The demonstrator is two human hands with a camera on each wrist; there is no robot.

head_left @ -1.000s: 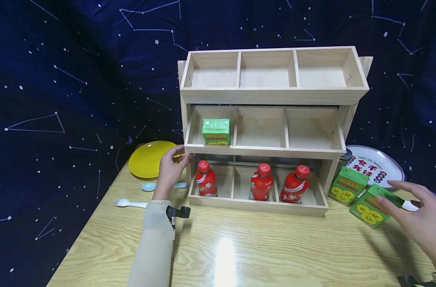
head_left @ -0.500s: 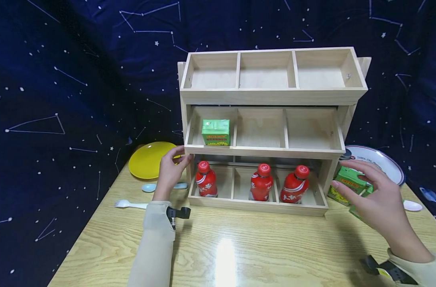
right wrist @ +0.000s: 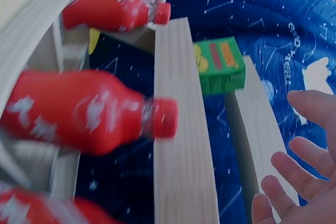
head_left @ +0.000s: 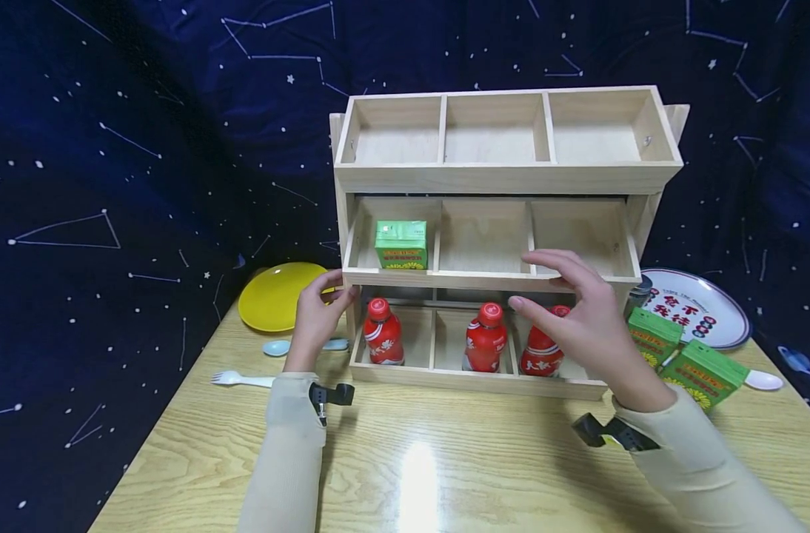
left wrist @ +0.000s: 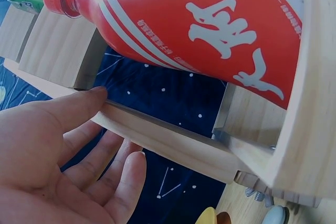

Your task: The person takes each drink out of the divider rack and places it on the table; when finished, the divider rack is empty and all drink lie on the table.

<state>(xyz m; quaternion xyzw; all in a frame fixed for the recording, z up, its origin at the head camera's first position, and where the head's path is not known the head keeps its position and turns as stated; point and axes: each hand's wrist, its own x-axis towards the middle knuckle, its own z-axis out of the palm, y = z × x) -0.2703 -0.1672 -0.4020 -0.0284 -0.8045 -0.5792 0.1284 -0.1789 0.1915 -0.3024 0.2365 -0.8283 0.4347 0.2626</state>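
Note:
A three-tier wooden rack [head_left: 505, 180] stands on the table. My left hand [head_left: 317, 318] grips its left upright; in the left wrist view the thumb lies on the post's edge, with the fingers around the other side. My right hand [head_left: 581, 326] hovers before the rack's right half, thumb and fingers spread, nothing in it. It partly covers the right red bottle [head_left: 540, 357] on the bottom tier. A middle red bottle [head_left: 486, 342] and a left red bottle [head_left: 382, 337] stand upright there too. One green drink carton [head_left: 402, 246] sits in the middle tier's left compartment.
Two more green cartons [head_left: 705, 374] stand right of the rack, before a white plate [head_left: 728, 318] with red lettering. A white spoon [head_left: 765, 380] lies beside them. On the left are a yellow plate [head_left: 272, 300], a blue spoon [head_left: 276, 347] and a white fork [head_left: 232, 377].
My right hand has moved left from the cartons at the right to in front of the rack, carrying nothing. The left hand has kept its place on the upright.

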